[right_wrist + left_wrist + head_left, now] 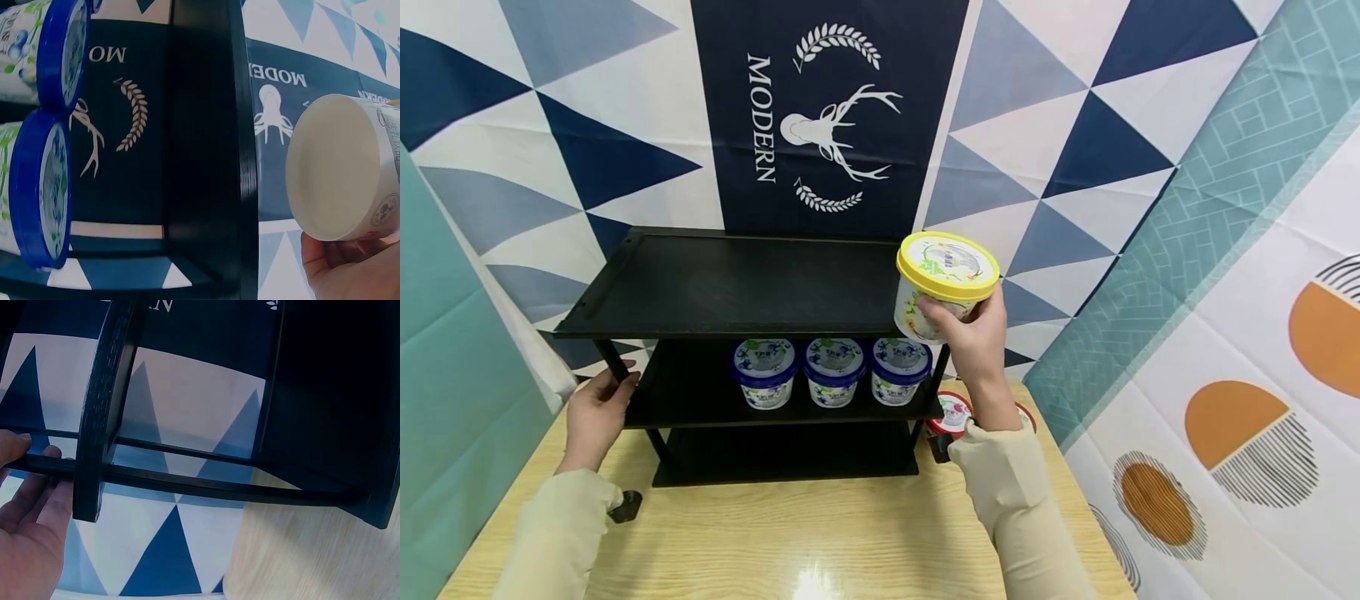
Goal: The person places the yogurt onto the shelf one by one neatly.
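A round paper tub with a yellow lid is held up at the right end of the black shelf rack. My right hand grips it by the side, thumb in front. The right wrist view shows the tub's pale round base, apart from the top board. On the left, my left hand holds a thin upright post of the rack between thumb and fingers. Three tubs with blue lids stand in a row on the middle board.
Red-lidded tubs stand on the wooden table right of the rack, partly hidden by my right arm. Behind the rack hangs a patterned cloth with a deer head. More cloth closes off the right side.
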Tool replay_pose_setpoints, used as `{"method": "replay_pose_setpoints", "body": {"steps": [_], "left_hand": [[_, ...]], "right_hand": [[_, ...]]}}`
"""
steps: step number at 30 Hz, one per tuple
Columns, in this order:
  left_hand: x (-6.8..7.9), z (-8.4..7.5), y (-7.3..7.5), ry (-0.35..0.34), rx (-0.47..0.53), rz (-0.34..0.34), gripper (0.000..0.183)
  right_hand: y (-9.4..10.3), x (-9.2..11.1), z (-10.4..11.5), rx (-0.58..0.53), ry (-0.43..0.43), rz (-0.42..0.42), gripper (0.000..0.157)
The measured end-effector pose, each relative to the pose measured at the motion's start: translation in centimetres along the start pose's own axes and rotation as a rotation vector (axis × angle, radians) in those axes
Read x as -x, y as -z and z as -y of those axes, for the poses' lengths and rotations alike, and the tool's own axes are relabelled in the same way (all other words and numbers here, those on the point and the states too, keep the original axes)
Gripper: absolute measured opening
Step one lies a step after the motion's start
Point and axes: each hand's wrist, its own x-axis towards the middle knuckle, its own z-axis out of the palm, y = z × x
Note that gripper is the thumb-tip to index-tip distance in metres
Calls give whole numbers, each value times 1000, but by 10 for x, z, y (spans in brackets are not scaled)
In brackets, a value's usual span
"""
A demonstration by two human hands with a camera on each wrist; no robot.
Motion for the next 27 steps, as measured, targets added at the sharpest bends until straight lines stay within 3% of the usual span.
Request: {"method": "replay_pose_setpoints", "body": {"steps": [19, 27], "left_hand": [[0, 1, -2, -5, 12, -23, 27], [-1, 2, -2, -3, 5, -33, 25]], "right_hand": [[-26, -8, -2, -57, 12, 73, 68], [-39, -12, 0, -41, -31, 81, 72]]}}
